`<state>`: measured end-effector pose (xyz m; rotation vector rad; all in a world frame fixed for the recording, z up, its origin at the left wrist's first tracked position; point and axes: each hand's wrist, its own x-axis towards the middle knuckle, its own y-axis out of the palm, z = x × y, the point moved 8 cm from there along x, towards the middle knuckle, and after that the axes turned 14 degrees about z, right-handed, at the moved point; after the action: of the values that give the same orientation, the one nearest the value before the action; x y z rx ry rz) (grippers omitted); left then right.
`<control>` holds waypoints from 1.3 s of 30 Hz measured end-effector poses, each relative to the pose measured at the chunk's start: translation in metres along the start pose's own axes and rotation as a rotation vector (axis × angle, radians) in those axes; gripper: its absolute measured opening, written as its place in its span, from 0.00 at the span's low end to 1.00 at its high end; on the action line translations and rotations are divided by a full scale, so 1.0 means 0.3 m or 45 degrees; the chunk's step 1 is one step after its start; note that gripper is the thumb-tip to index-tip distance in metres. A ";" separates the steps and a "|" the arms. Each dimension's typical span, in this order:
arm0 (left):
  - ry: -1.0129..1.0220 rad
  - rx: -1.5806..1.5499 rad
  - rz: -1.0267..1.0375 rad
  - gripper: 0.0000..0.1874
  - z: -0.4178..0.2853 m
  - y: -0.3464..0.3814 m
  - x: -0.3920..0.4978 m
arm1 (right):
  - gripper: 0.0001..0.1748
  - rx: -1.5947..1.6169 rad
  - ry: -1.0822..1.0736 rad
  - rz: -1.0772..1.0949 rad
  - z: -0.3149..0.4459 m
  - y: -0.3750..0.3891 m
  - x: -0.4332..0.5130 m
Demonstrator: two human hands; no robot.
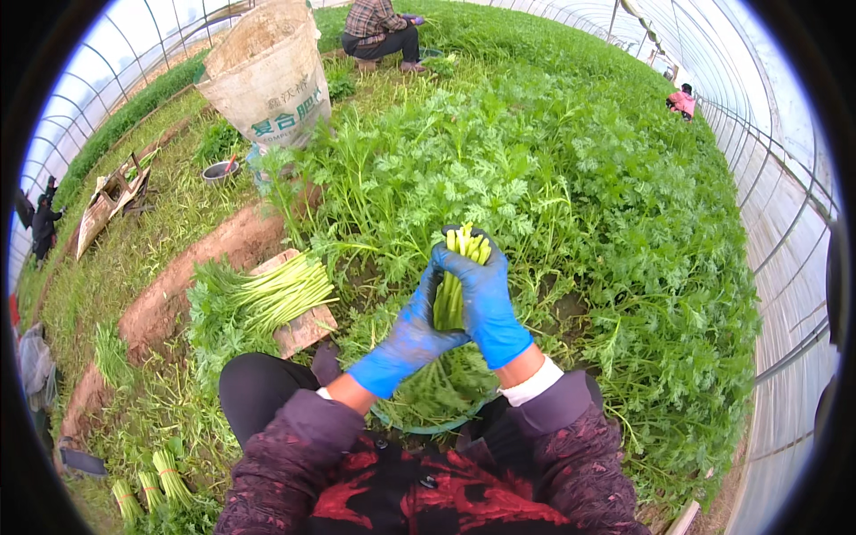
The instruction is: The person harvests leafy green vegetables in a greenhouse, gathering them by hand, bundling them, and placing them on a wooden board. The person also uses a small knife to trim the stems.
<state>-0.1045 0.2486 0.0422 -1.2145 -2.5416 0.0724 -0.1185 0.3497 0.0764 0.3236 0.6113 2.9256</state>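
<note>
A bunch of pale green stems of feathery leafy greens (452,304) stands upright between my hands, cut ends at the top. My left hand (414,331), in a soiled blue rubber glove, wraps it from the left. My right hand (491,301), gloved alike, closes around it from the right, thumb across the front. Below them, between my knees, a round green-rimmed basin (435,428) holds loose leaves. To the left, a pile of cut stems (287,294) lies across a small wooden board (304,331), its leaves hanging over the left side.
Uncut greens (635,267) grow densely ahead and right. A tall fertilizer sack (267,87) stands beyond the dirt ridge (180,287), near a metal bowl (221,172). Banded bunches (170,478) stand lower left. A crouching co-worker (381,33) is at the top; plastic greenhouse wall (782,301) curves along the right.
</note>
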 end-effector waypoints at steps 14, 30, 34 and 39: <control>-0.187 0.702 -0.654 0.50 -0.006 -0.116 -0.052 | 0.29 0.147 -0.087 -0.043 -0.038 0.128 -0.031; -0.285 -0.316 0.243 0.37 -0.044 -0.161 -0.052 | 0.21 -0.153 0.040 0.702 0.015 0.232 -0.042; -0.371 -0.587 0.533 0.26 -0.039 -0.122 -0.075 | 0.21 -0.260 0.157 0.775 -0.015 0.230 -0.008; -0.225 -0.512 0.529 0.21 -0.027 -0.142 -0.105 | 0.26 -0.164 0.315 0.942 -0.058 0.258 -0.011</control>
<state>-0.1155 0.1967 0.0492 -1.9573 -2.4766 -0.2600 -0.1263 0.2722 0.0920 0.2014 0.3779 3.7376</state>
